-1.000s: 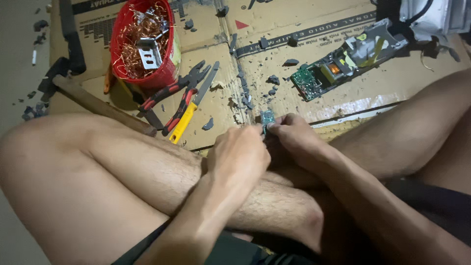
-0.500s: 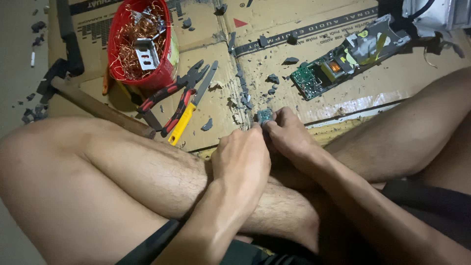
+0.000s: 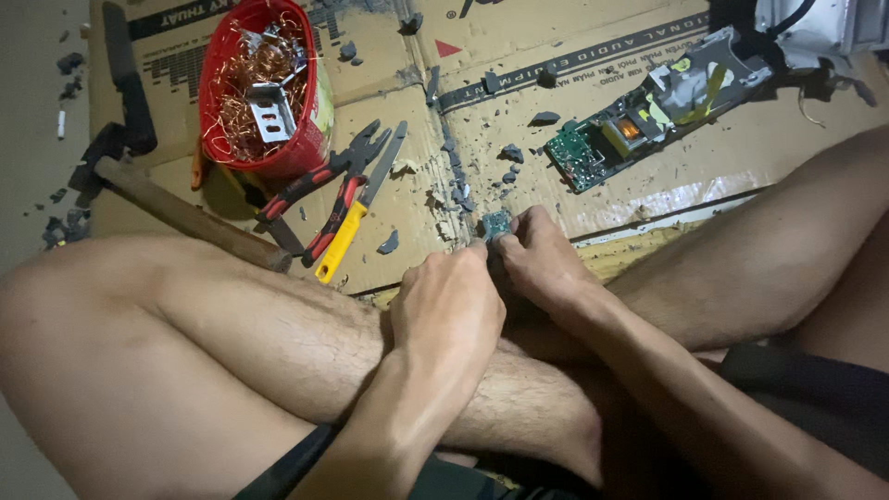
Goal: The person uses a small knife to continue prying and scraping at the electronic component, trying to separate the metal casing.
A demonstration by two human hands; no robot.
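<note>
Both hands pinch a small green circuit board piece [image 3: 495,225] — the left hand [image 3: 449,310] and right hand [image 3: 542,264] closed on it together, above the crossed shins. Just beyond, on the cardboard [image 3: 741,153], lie red-handled pliers [image 3: 319,190] and a larger circuit board [image 3: 616,139] — grey fragments scattered between.

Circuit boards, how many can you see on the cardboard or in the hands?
2. A small circuit board pinched between both hands' fingertips, and a larger green circuit board lying on the cardboard further right. Others may be hidden.
</note>
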